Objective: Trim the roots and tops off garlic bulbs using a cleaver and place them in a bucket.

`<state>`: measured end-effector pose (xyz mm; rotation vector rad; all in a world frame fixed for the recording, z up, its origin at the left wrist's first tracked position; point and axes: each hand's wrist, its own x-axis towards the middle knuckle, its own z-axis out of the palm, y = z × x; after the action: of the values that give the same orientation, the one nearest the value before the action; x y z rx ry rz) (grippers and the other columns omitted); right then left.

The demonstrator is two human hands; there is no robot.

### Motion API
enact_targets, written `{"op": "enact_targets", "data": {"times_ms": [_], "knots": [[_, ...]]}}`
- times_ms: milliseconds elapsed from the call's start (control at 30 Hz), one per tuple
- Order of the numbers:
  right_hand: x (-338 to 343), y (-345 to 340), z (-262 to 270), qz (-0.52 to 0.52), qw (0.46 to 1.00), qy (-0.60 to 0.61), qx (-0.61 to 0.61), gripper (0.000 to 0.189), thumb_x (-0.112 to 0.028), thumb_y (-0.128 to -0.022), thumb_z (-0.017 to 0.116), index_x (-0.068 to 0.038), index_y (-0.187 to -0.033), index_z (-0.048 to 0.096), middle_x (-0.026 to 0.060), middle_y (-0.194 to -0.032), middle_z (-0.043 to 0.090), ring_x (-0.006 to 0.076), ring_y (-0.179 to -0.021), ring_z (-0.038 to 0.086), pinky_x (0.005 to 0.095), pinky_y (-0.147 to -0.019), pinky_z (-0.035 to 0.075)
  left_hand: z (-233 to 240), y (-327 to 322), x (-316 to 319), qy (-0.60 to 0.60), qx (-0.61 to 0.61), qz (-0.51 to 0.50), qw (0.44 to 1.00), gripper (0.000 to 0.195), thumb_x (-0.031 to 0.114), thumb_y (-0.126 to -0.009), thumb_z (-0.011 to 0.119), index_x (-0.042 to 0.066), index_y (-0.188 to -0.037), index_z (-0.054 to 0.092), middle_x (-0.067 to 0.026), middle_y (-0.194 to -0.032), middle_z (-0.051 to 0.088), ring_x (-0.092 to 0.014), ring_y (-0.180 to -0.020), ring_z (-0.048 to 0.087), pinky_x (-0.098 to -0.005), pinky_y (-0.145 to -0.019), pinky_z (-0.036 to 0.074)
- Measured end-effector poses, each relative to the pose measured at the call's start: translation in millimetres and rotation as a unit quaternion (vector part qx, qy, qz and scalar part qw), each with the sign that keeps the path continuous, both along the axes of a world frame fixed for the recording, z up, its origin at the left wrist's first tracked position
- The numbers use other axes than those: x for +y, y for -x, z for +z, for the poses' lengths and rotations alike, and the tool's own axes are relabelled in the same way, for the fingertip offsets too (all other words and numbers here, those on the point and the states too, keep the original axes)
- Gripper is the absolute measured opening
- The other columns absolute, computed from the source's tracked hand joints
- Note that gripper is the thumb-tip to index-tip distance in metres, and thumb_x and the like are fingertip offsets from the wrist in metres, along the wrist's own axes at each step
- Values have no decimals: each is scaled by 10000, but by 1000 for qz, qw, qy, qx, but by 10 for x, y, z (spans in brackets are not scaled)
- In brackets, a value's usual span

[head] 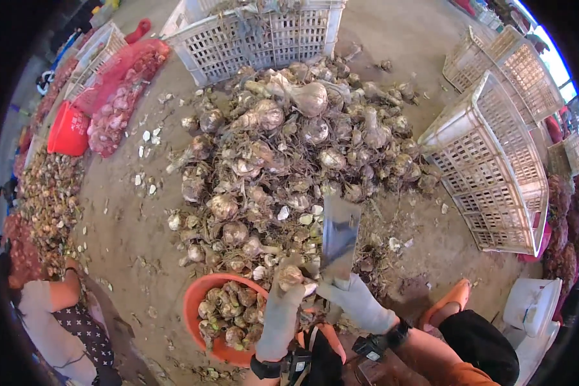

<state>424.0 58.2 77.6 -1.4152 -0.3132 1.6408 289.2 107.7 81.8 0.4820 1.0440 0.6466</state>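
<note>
My gloved left hand holds a garlic bulb just right of an orange-red plastic basin. Trimmed garlic bulbs partly fill that basin. In my gloved right hand is a broad-bladed cleaver, its blade pointing away from me. The two hands meet close together, and the right fingers hide where the cleaver's handle is gripped. Beyond them spreads a large heap of dirty garlic bulbs with roots and stalks on the concrete floor.
White plastic crates stand behind the heap and to its right. At left are a red bucket, a red mesh sack of garlic and another garlic pile. A co-worker sits at lower left. White buckets stand at right.
</note>
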Motion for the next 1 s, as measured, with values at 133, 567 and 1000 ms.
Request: {"op": "enact_targets", "data": {"times_ms": [133,567,1000], "knots": [[-173,-240,85,151,846,-121,-497,142,-156,-734,645,-70,-818,570,87,-693,562,238,-607,578,332,-522,439,-356,189,-132,-147,-21,-7,989,479,-20,-750,585,23,-1202,431,-73,-991,563,-160,-885,558,-263,-768,464],[-135,-281,-424,266,744,-224,-571,129,-158,-696,574,-105,-814,563,88,-677,578,299,-669,597,409,-568,456,40,252,-167,-322,99,-227,914,448,22,-701,670,51,-1109,488,-88,-960,577,-171,-842,596,-305,-721,487],[-32,-114,-154,27,953,-169,-251,251,-216,-774,665,-14,-846,535,51,-679,523,91,-608,454,290,-549,415,-30,172,-163,-326,212,-61,919,416,52,-725,618,6,-1108,462,-103,-1043,483,-162,-882,510,-279,-814,418]]}}
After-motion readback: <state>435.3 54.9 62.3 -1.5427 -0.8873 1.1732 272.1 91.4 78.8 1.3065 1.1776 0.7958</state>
